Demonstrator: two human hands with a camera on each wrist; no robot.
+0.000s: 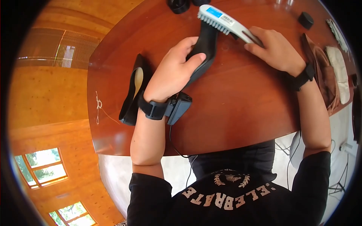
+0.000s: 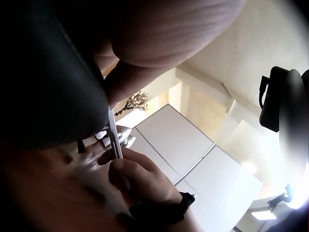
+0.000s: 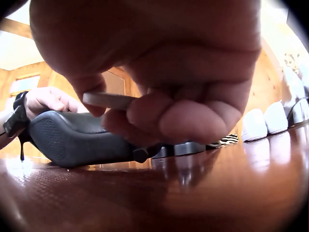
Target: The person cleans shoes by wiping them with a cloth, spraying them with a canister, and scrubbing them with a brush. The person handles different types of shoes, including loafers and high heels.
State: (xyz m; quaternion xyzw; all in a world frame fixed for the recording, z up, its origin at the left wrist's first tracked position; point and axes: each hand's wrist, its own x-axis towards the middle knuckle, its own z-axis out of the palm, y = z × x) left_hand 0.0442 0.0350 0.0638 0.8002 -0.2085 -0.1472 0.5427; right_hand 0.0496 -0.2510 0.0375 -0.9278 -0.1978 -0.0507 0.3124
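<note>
A black shoe (image 1: 207,43) is gripped by my left hand (image 1: 171,71), thumb along its side. My right hand (image 1: 277,49) holds the handle of a white brush (image 1: 235,28), whose bristles lie against the far end of that shoe. Another black shoe (image 1: 132,96) with a pale insole lies left of my left forearm. In the left wrist view the dark shoe (image 2: 53,92) fills the upper left, with my right hand (image 2: 140,176) beyond it. The right wrist view shows the brush handle (image 3: 108,100) pinched in my right hand (image 3: 164,72), and a black shoe (image 3: 82,142) behind.
Black objects (image 1: 178,5) stand at the table's far edge. A small black round piece (image 1: 306,20) is at the far right, near brown cloth (image 1: 320,64) and a cream cloth (image 1: 337,73). Thin string (image 1: 98,105) lies by the left edge of the table (image 1: 241,109).
</note>
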